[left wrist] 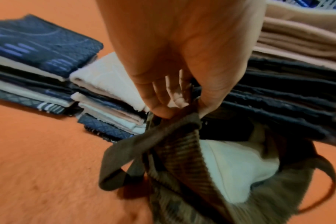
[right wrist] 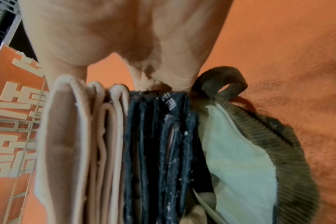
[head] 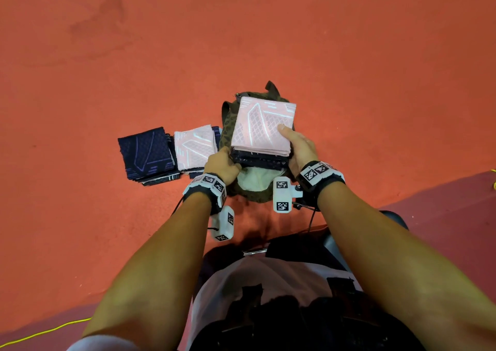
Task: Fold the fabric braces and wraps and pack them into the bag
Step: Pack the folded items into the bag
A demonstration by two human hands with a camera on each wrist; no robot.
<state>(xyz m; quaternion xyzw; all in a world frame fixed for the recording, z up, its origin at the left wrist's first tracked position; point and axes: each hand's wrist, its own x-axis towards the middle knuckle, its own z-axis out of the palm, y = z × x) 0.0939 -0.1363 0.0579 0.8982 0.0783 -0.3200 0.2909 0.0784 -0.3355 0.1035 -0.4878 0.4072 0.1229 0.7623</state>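
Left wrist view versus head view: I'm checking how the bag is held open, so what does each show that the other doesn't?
Only the left wrist view shows the left hand pinching the bag at its rim by a strap, and the layered edges of both floor stacks.

Only the head view shows the right hand gripping the held stack, thumb on its pink top, and the patterned tops of the navy-topped stack and pink-topped stack side by side.

Both show the bag's pale lining and the orange floor.
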